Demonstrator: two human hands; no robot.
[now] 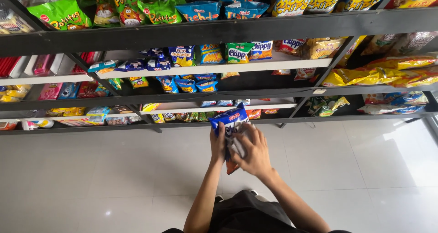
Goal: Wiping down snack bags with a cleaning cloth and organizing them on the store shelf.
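Note:
A blue snack bag with an orange lower end sits between both my hands, held out in front of me above the floor. My left hand grips its left edge. My right hand covers the front of the bag, fingers spread over it. The bag's middle is hidden behind my right hand.
A dark metal shelf rack with white boards rises ahead, stocked with several green, blue, yellow and orange snack bags. Pink and red packets lie on the left shelves. Pale floor tiles spread below.

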